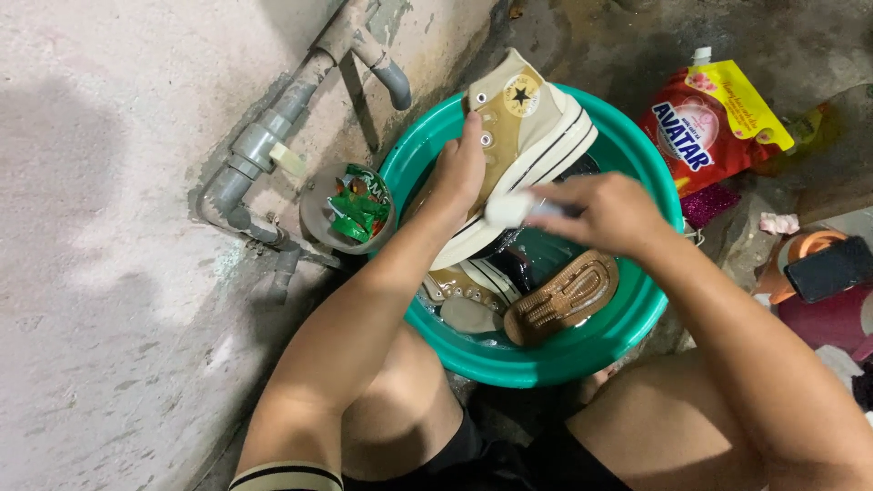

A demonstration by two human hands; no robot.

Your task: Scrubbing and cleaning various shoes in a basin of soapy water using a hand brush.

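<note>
My left hand grips a beige high-top sneaker by its side, holding it tilted over a green plastic basin. My right hand is closed around a small white brush that touches the sneaker's white sole edge. A second beige sneaker lies in the basin's dark water with its brown sole turned up. Both my knees frame the basin at the bottom of the view.
Grey pipes run along the concrete wall on the left. A small dish with a green wrapper sits beside the basin. A red and yellow detergent pouch lies at upper right, a dark phone on an orange object at right.
</note>
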